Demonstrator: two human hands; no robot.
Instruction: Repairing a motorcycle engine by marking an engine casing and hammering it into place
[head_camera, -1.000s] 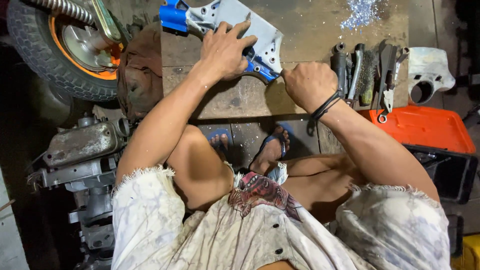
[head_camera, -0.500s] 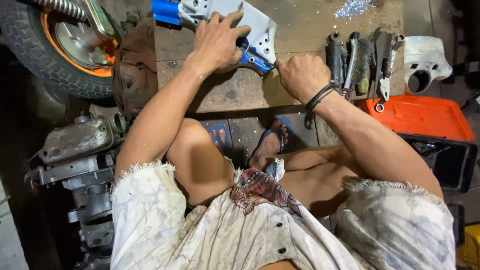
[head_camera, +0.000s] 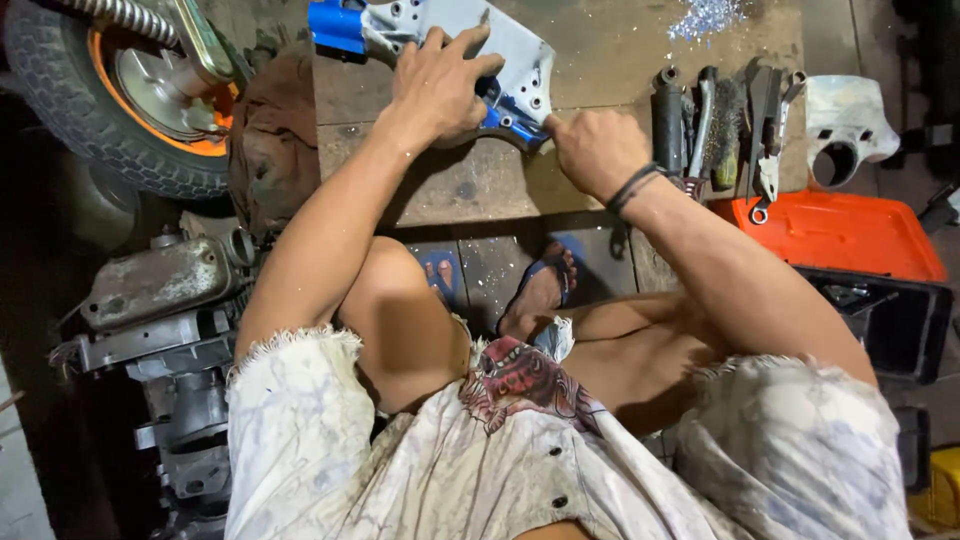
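Observation:
A flat metal bracket (head_camera: 450, 30), part bare grey and part blue paint, lies on a wooden board (head_camera: 470, 185) in front of me. My left hand (head_camera: 440, 85) presses down flat on it with fingers spread. My right hand (head_camera: 595, 150) is closed in a fist at the bracket's right edge, pressed against the blue part; what it grips is hidden inside the fist. A dark band circles my right wrist.
A wheel with tyre and orange rim (head_camera: 120, 90) stands at the left, an engine block (head_camera: 160, 290) below it. Several hand tools (head_camera: 720, 125) lie right of the board, beside a white metal part (head_camera: 845, 125) and an orange toolbox lid (head_camera: 830, 235). Metal filings (head_camera: 705, 15) dot the floor.
The view has shifted slightly; my right hand moved a little left and up along the bracket's edge while my left hand kept pressing it down.

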